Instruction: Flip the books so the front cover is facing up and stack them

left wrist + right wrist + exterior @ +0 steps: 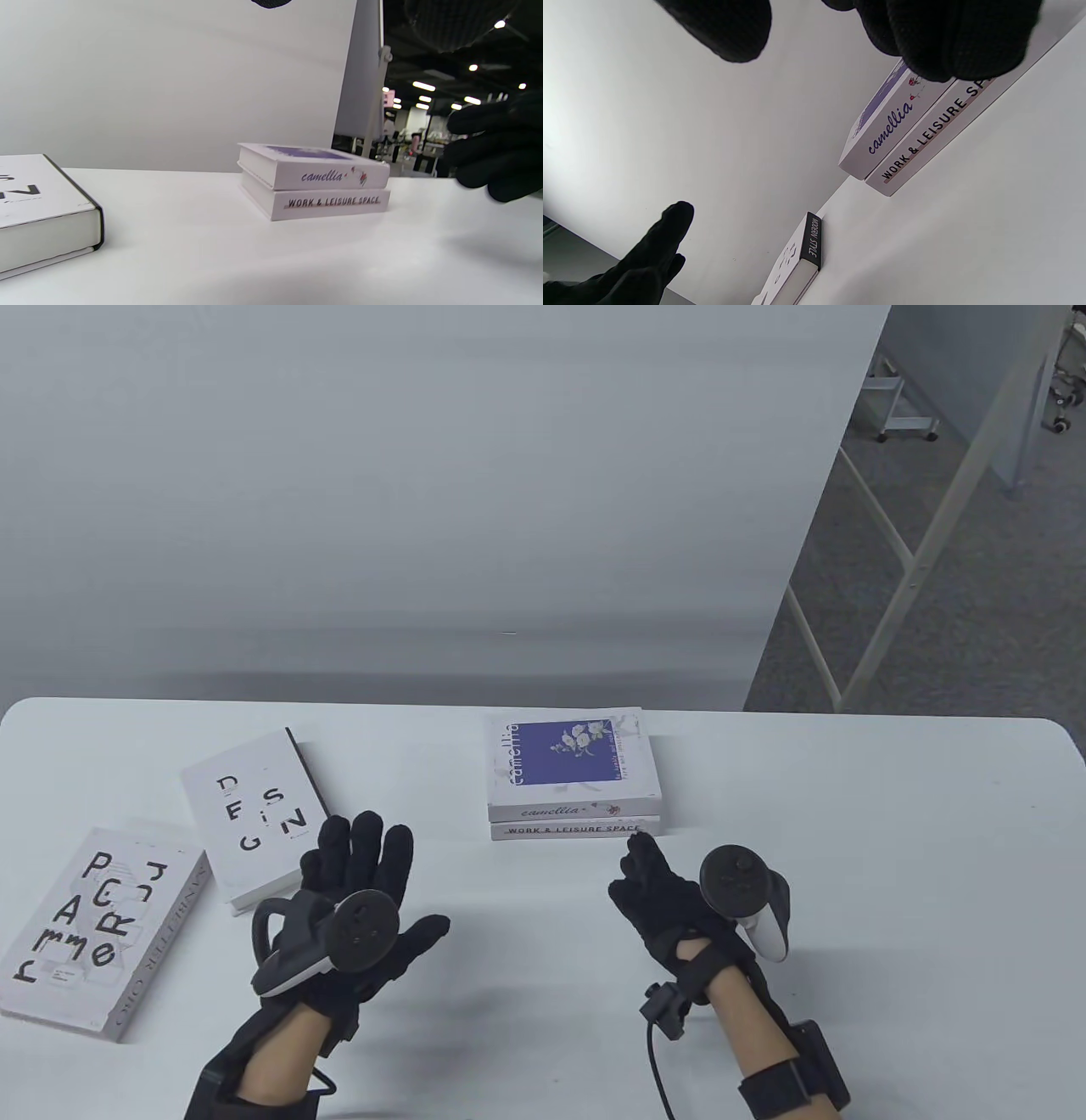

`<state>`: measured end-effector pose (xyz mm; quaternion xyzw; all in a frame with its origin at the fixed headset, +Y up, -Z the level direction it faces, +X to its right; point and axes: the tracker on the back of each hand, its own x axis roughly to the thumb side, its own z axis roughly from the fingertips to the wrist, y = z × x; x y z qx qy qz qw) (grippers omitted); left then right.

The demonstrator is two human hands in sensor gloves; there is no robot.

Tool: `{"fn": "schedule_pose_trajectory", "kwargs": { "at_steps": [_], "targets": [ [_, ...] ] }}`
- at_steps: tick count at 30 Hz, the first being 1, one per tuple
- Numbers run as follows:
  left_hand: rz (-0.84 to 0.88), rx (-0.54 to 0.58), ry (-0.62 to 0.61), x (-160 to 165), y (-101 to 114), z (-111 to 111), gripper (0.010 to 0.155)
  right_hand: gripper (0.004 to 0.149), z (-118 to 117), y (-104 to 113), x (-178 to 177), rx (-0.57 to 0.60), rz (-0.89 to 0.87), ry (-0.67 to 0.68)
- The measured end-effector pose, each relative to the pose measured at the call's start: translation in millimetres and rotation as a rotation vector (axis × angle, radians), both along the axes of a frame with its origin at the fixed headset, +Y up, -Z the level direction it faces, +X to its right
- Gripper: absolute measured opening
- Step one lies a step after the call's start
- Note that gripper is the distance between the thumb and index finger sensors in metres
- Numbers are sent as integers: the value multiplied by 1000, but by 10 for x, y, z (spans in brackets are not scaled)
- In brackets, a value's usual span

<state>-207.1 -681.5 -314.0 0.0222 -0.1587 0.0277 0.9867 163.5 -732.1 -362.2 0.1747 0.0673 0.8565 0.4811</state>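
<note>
On the white worktop (pixel 848 831) lie four books. Toward the far middle sits a stack of two: the camellia book (pixel 573 763), purple panel and flowers facing up, rests squarely on the book whose spine reads WORK & LEISURE SPACE (pixel 575 830). The spines of both face the near edge, and the left wrist view shows the upper one (pixel 314 167) set a little back from the lower one (pixel 326 203) at the left corner.

To the left of the stack, well apart from it, lies the DESIGN book (pixel 254 814), white cover with black scattered letters facing up, turned at an angle, its dark spine on the far right side. The right wrist view shows that spine (pixel 813 241) printed MODERN STYLE. Further left and nearer lies the fourth book (pixel 97 929), also lettered in black on white, cover up, tilted, close to the worktop's left edge and near the DESIGN book without clearly touching it.

The left hand (pixel 365 891) hovers just near the DESIGN book's near right corner, fingers spread and holding nothing. The right hand (pixel 666 895) is near the stack's near right corner, fingers loosely curled and gripping nothing; its fingertips (pixel 640 844) reach close to the lower book's spine, though whether they touch it cannot be told.
</note>
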Motion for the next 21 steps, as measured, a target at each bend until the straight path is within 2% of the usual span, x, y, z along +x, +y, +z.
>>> {"fn": "schedule_pose_trajectory", "kwargs": {
  "at_steps": [4,6,12,16,21],
  "targets": [
    [-24,-40,14,-6,-133,-53,100,77,163,52,191,73,94,4],
    [-6,-66,32,-52,-200,-81,101,78,254,65,317,130,244,29],
    [-11,-84,97,-178,-340,-183,103,84,298,98,616,137,475,16],
    [25,-144,156,-251,-522,-334,105,86,294,189,772,153,540,-29],
    [-72,-214,262,-535,-605,-612,105,89,332,292,816,179,663,-30]
  ]
}}
